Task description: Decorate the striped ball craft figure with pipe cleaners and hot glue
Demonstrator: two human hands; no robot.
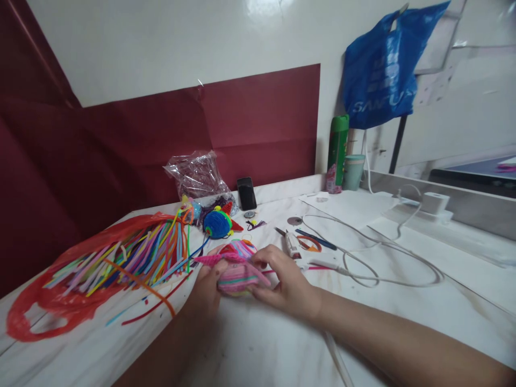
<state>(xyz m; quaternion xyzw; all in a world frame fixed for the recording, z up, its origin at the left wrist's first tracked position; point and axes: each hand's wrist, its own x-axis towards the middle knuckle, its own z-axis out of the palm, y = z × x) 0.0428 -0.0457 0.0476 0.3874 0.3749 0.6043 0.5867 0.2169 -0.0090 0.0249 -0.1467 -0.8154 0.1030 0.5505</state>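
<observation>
Just below frame centre, your left hand (207, 286) and right hand (291, 286) pinch the striped piece (240, 277) from opposite sides; press lightly, sparing its shape.

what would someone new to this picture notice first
Probably the fan of many-coloured craft stems spread over a red plastic bag on the left of the table. Next, perhaps, the pink striped bundle held between both hands at the centre, with a round blue craft piece just beyond it. High on the right, a bright blue bag hangs against the wall.
</observation>
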